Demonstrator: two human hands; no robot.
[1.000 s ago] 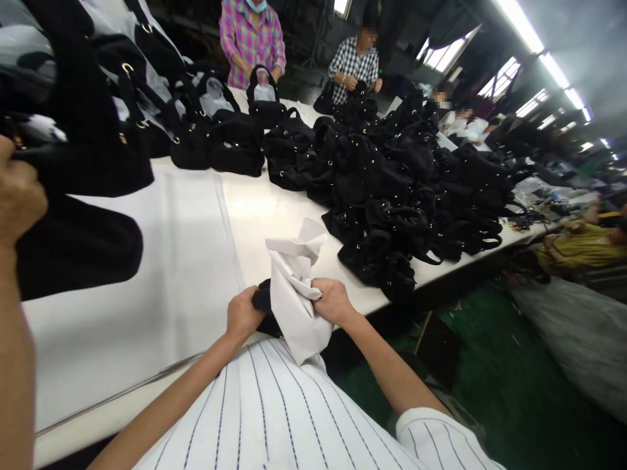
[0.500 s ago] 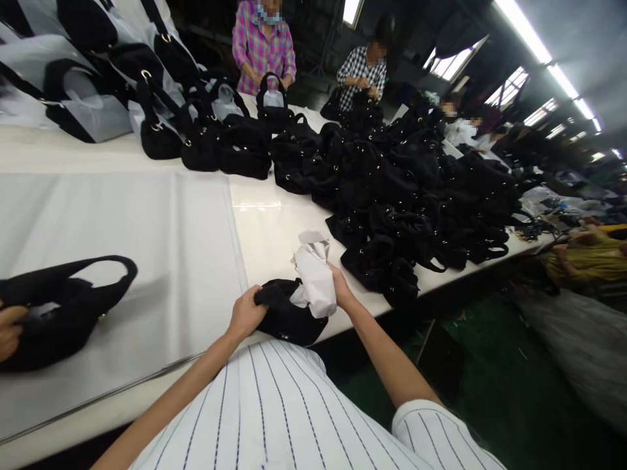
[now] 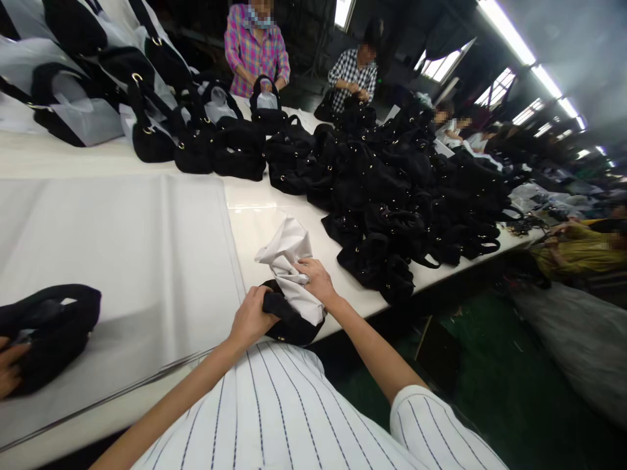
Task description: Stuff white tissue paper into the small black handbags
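Observation:
A small black handbag (image 3: pixel 289 323) rests at the near edge of the white table (image 3: pixel 259 222), right in front of me. My left hand (image 3: pixel 251 318) is closed on the bag's left rim. Crumpled white paper (image 3: pixel 290 261) sticks up out of the bag's mouth. My right hand (image 3: pixel 317 279) lies on that paper with its fingers pressed into the wad. A large heap of black handbags (image 3: pixel 411 189) covers the table to the right of my hands.
A white sheet (image 3: pixel 122 254) covers the table's left half. Someone else's hand (image 3: pixel 8 369) holds a black bag (image 3: pixel 46 326) at the far left. Stuffed bags (image 3: pixel 196 137) stand in a row at the back. Two people (image 3: pixel 257 49) work at the far side. Green floor lies right.
The paper wad has gone lower into the bag and my right hand has shifted on top of it. At the left, the other person's black bag has come down onto the sheet.

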